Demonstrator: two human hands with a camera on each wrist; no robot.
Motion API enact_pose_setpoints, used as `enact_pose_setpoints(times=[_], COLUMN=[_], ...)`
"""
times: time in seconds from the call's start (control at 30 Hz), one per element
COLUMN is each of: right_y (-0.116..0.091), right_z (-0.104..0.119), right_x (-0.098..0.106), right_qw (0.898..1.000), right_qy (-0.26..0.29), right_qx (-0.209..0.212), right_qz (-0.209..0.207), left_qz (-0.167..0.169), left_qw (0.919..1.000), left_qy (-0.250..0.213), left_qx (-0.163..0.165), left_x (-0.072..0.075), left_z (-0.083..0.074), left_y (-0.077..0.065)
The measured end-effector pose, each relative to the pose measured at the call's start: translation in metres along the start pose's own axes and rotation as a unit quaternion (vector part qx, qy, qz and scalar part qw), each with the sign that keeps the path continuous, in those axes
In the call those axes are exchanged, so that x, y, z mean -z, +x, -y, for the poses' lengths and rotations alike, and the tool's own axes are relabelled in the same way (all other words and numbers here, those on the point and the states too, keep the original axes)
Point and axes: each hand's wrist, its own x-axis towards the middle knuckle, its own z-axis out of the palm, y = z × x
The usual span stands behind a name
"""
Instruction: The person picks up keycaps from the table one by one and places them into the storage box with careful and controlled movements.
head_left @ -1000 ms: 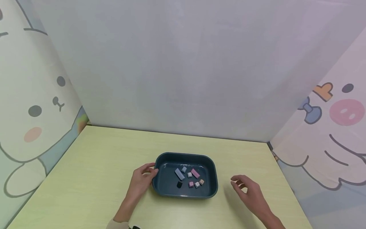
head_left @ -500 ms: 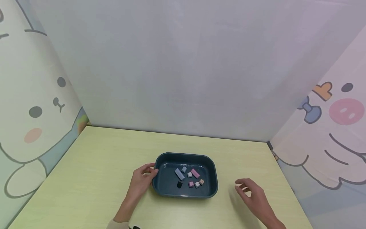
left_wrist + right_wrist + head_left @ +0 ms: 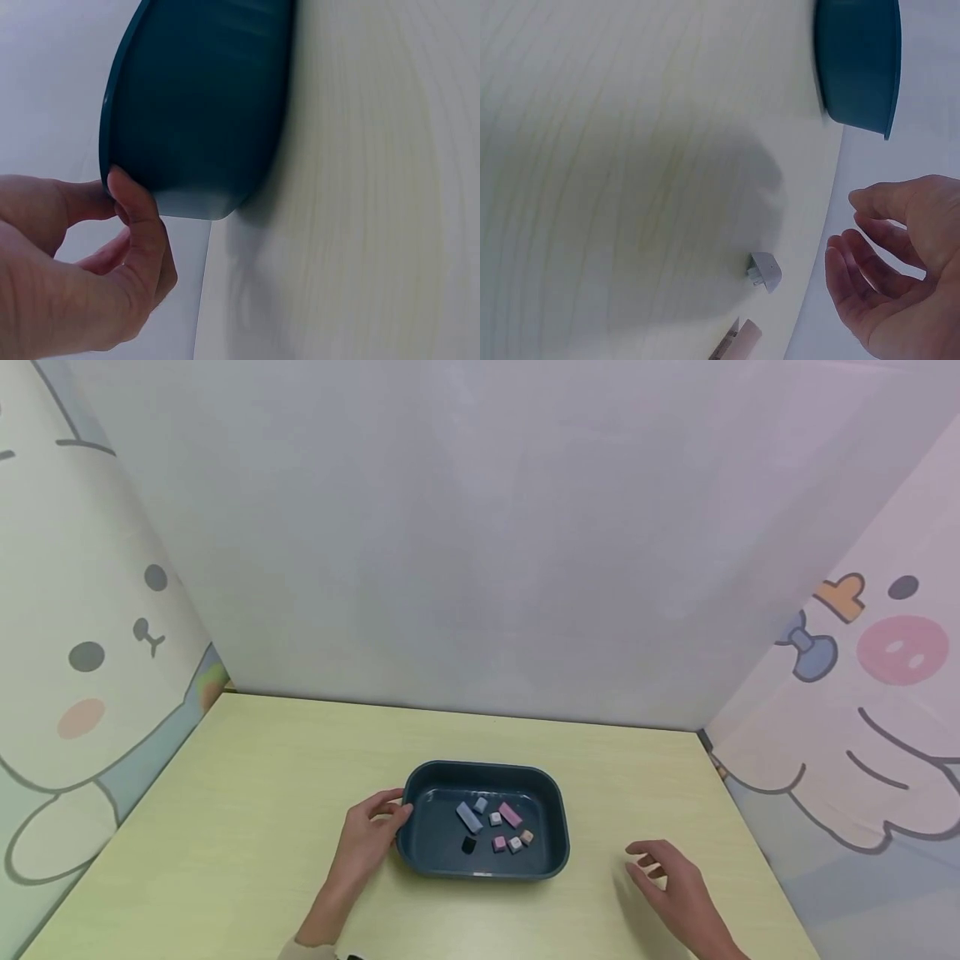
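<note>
A dark teal tray (image 3: pixel 438 858) rests on the table. In it lie a light blue bar (image 3: pixel 469 817), a pink bar (image 3: pixel 511 814), a black cube (image 3: pixel 468 844) and several small cubes in pale blue, white, pink and peach. My left hand (image 3: pixel 364 839) pinches the tray's left end at the rim; in the left wrist view a fingertip of that hand (image 3: pixel 90 277) presses the outer wall (image 3: pixel 195 105). My right hand (image 3: pixel 677 893) hovers apart from the tray, to its right, fingers loosely bent and holding nothing, as the right wrist view of this hand (image 3: pixel 900 285) confirms.
The pale wood-look table (image 3: pixel 300 752) ends at a white back wall (image 3: pixel 465 568) and printed side panels (image 3: pixel 900 718). The right wrist view shows a small white piece (image 3: pixel 765 271) and a pinkish piece (image 3: pixel 739 341) on the surface.
My right hand has drawn away from the tray, to the right and nearer the front edge. My left hand and the blocks keep their places; the head view has shifted slightly.
</note>
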Motion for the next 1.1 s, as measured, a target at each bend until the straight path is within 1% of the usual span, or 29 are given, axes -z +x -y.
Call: enact_pose_setpoints(times=[0.27,0.37,0.53,0.77,0.9,1.03,1.1], right_y=[-0.008,-0.011,-0.015,-0.020,-0.020,-0.018,-0.017], right_z=[-0.006,-0.008,-0.011,-0.014,-0.014,-0.014,-0.015], right_x=[0.004,0.005,0.007,0.011,0.014,0.016,0.015], right_qw=[0.999,0.998,0.998,0.993,0.987,0.975,0.969], right_qy=[-0.034,-0.046,-0.041,-0.040,-0.044,-0.047,-0.048], right_qx=[-0.026,-0.032,-0.041,-0.089,-0.125,-0.176,-0.194], right_qz=[0.023,0.026,0.032,0.064,0.090,0.130,0.146], left_qz=[0.002,0.004,0.004,0.004,0.003,0.003,0.003], left_qw=[1.0000,1.0000,1.0000,1.0000,1.0000,1.0000,1.0000], left_qy=[-0.001,-0.001,-0.003,-0.004,-0.002,-0.003,-0.003], left_qx=[0.001,0.001,0.002,0.003,0.004,0.004,0.004], left_x=[0.000,0.001,0.001,0.001,0.001,0.001,0.000], left_z=[0.000,0.000,-0.001,-0.002,-0.001,-0.001,-0.002], left_y=[-0.001,-0.001,-0.001,-0.001,-0.001,-0.001,-0.002])
